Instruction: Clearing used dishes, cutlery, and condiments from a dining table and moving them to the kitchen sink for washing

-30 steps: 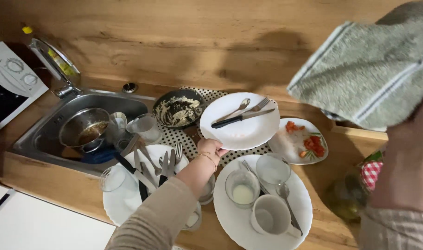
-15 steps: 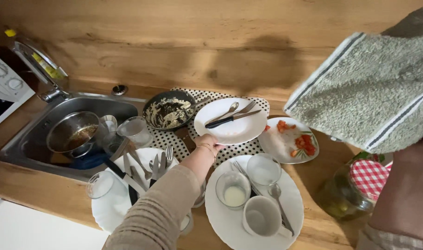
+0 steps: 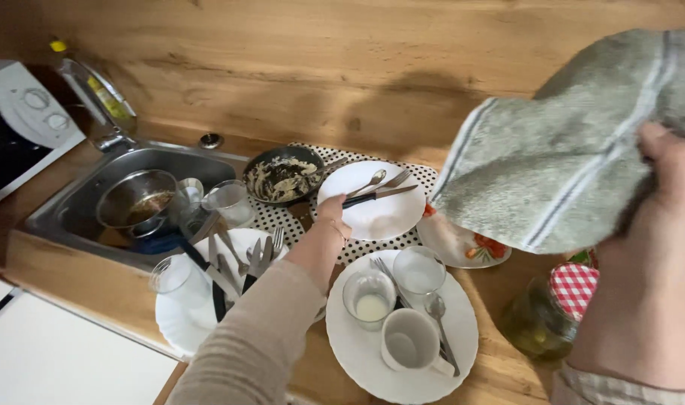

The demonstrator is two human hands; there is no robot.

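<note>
1. Nearest the camera, the right hand [image 3: 661,225] is raised at the right edge, its fingers closed over a fold of a grey-green terry cloth with pale and dark stripes [image 3: 560,157]; the cloth hangs in the air above the counter and hides part of what lies below it.
2. Below that hand stands a glass jar with a red-and-white checked lid [image 3: 549,311] on the wooden counter [image 3: 507,360].
3. In the near middle sits a round white plate [image 3: 357,360] carrying a white mug [image 3: 410,346], a small glass with a milky remnant [image 3: 370,298], a second clear glass [image 3: 418,270] and a spoon [image 3: 437,319].
4. To its left another white plate [image 3: 177,330] bears a heap of forks and knives [image 3: 241,266], with an overturned glass [image 3: 170,276] at its edge.
5. The left hand [image 3: 329,221], on a beige sleeve, reaches forward; its fingers are clamped on the near rim of a white dinner plate [image 3: 372,214], thumb on top. On that plate lie a black-handled knife [image 3: 376,196], a fork and a spoon.
6. The plate is over a white cloth with black dots [image 3: 282,221]; whether it rests on it or is lifted, I cannot tell.
7. Just right, a small white plate with red tomato scraps [image 3: 477,251] peeps from under the towel.
8. Beyond, a dark pan with food remains [image 3: 282,176] touches the mat.
9. Farthest left, a steel sink [image 3: 80,210] holds a metal pot [image 3: 136,199] and glasses.
</note>
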